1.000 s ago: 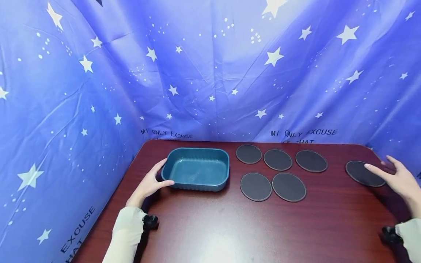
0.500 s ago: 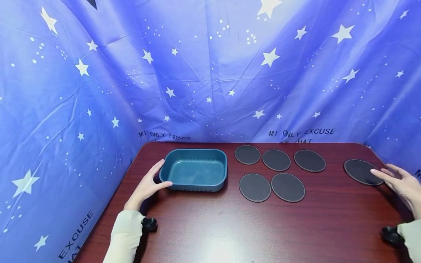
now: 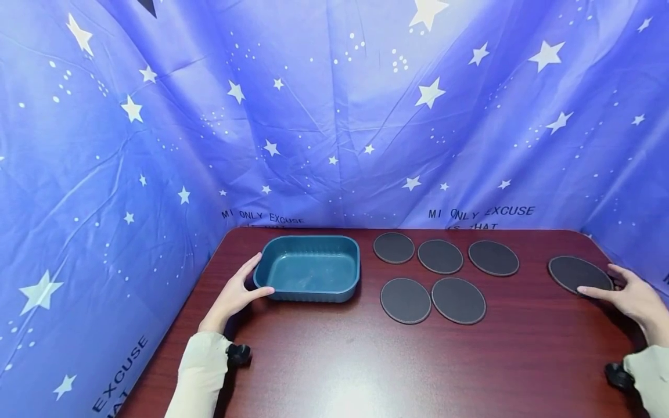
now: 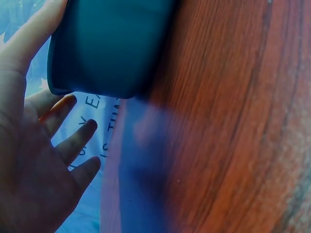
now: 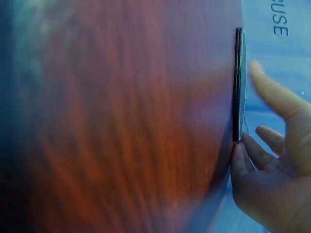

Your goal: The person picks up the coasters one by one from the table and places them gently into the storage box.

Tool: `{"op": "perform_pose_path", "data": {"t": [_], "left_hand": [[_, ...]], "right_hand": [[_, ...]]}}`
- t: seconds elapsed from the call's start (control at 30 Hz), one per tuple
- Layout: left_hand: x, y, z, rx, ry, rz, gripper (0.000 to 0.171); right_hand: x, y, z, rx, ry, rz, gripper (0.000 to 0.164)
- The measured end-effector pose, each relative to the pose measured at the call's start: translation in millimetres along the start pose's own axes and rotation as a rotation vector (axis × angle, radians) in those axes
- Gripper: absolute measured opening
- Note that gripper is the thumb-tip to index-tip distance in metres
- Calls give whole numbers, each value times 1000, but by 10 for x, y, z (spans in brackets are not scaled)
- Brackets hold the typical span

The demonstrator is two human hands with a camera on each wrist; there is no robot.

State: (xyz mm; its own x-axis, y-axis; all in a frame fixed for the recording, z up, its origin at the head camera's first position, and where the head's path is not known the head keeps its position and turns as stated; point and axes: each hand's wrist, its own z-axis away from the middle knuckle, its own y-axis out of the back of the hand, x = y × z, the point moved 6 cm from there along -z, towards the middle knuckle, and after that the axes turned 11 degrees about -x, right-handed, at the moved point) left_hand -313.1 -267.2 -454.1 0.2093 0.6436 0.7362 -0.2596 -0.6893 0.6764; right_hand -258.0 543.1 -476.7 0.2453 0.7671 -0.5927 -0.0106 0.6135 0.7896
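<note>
At the left, a teal rectangular plastic container sits on the table. My left hand rests against its left end, thumb at the near corner and fingertips by the left wall. In the left wrist view the remaining fingers of the left hand are spread loosely below the container. A round black coaster lies far right. My right hand touches its right edge with the fingers, while the thumb reaches over its near side. The right wrist view shows the thumb apart from the coaster, seen edge-on.
Between the container and the right coaster lie a back row of three black coasters and a front pair of coasters. The dark red table is glossy. Behind it hangs a blue star-patterned curtain.
The right thumb has moved from the top of the far-right coaster to its near edge, and the right fingers have come to its right edge. The left hand stays at the container.
</note>
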Motion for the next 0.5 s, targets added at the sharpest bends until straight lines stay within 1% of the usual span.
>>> {"op": "perform_pose_path", "data": {"t": [0.1, 0.17, 0.3, 0.4, 0.5], "left_hand": [[-4, -5, 14, -1, 4, -2, 96], [-8, -3, 13, -3, 5, -13, 96], [2, 5, -2, -4, 4, -16, 97], [11, 4, -16, -4, -2, -17, 97], [20, -1, -28, -10, -11, -22, 97]], "right_hand": [[-87, -18, -6, -11, 49, 53, 102], [-132, -15, -12, 0, 96, 77, 100], [-189, -2, -16, 41, 169, 72, 100], [-191, 16, -13, 58, 165, 55, 104], [-155, 13, 20, 50, 131, 35, 98]]}}
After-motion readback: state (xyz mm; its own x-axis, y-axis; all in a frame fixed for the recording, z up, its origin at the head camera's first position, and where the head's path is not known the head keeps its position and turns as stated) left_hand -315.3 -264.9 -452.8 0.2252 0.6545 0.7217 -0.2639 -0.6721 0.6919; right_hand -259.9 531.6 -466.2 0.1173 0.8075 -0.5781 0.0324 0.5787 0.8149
